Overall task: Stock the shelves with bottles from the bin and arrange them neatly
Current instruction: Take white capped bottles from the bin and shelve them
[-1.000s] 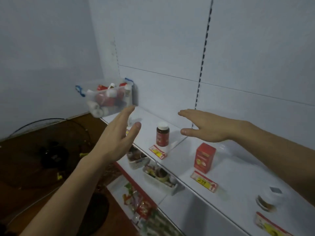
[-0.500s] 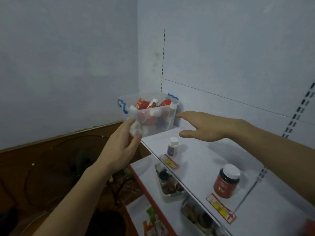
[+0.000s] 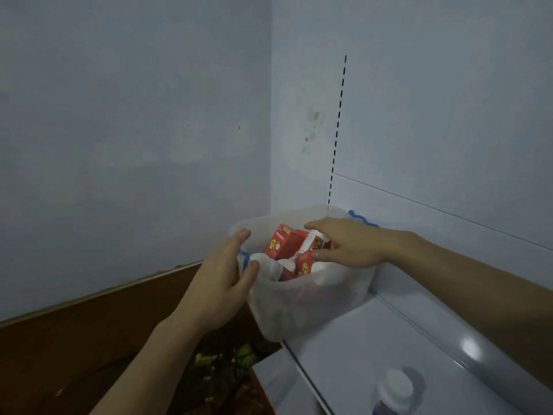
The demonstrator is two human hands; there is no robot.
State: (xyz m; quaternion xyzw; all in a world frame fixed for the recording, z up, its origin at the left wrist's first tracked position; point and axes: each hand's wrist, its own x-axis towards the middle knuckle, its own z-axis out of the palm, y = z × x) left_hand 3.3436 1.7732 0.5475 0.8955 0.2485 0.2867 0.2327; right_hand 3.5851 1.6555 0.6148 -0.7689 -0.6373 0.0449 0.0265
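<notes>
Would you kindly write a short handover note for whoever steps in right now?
Left hand: open, at the bin's near-left rim.
Right hand: open, reaching over the bin, holding nothing.
Bin sits at the shelf's left end, full of red boxes and white-capped bottles.
Done: one bottle stands on the shelf.
Left: pick bottles out, line them up.

Bottle (image 3: 394, 393) blurred, cut off at btm edge; label unreadable.

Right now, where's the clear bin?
The clear bin sits mid-frame at the shelf's left end, in the wall corner, between the left hand and right hand.
</notes>
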